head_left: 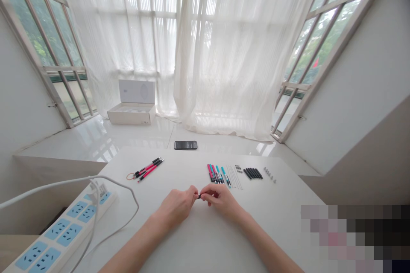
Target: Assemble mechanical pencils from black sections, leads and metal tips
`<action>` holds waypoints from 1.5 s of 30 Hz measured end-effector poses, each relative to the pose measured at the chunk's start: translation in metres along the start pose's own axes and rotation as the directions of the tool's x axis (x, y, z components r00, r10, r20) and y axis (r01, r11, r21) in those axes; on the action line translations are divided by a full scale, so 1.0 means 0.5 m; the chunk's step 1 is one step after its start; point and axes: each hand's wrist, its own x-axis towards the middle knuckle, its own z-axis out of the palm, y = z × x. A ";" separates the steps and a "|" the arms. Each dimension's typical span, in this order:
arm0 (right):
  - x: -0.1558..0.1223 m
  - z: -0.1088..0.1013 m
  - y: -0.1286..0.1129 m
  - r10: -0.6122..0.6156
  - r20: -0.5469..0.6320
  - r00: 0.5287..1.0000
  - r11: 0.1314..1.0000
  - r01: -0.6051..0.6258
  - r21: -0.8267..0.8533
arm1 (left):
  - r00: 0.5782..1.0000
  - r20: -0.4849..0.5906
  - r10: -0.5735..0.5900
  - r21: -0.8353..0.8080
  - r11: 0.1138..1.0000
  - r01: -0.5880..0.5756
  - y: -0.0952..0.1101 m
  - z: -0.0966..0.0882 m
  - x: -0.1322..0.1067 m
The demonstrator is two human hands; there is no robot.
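Observation:
Near the middle of the white table [192, 247], the fingertips of my left hand [179, 205] and my right hand [221, 199] meet around a small black piece [199, 196]. Both hands pinch it, and the fingers cover most of it, so its exact kind is hidden. Just beyond my right hand lie several pink and teal pen barrels [218, 174]. To their right come thin pale rods [235, 177], small dark pieces [238, 169], a row of black pen grips [253, 173] and small grey cone-like tips [269, 175].
Red-and-black pens [150, 170] lie at the left with a thin loop [130, 176]. A power strip [64, 230] and its white cable [136, 198] take up the left edge. Farther back are a phone [185, 145], an open white box [131, 113] and a sheer curtain [224, 72].

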 end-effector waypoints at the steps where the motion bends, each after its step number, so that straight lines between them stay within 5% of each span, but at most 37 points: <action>1: 0.000 0.000 0.000 0.019 0.003 1.000 0.999 -0.019 0.037 | 1.000 0.000 -0.011 -0.011 1.000 0.011 0.001 -0.002 0.000; 12: -0.004 0.002 -0.007 0.063 0.052 0.997 0.994 -0.058 -0.095 | 0.994 -0.096 0.055 -0.009 0.998 -0.056 0.001 0.010 0.005; 21: -0.004 0.006 -0.008 0.104 0.034 0.994 0.992 -0.106 0.064 | 0.993 -0.090 0.071 0.047 0.997 -0.067 -0.002 0.023 0.005; 35: 0.002 0.015 -0.008 0.060 0.015 0.998 0.980 -0.062 0.188 | 0.996 -0.087 -0.007 -0.127 0.992 -0.004 0.005 -0.003 0.001; 45: -0.005 0.014 -0.020 0.043 0.015 0.999 0.993 -0.041 -0.114 | 0.981 -0.173 0.083 -0.090 0.991 -0.099 0.002 0.017 0.007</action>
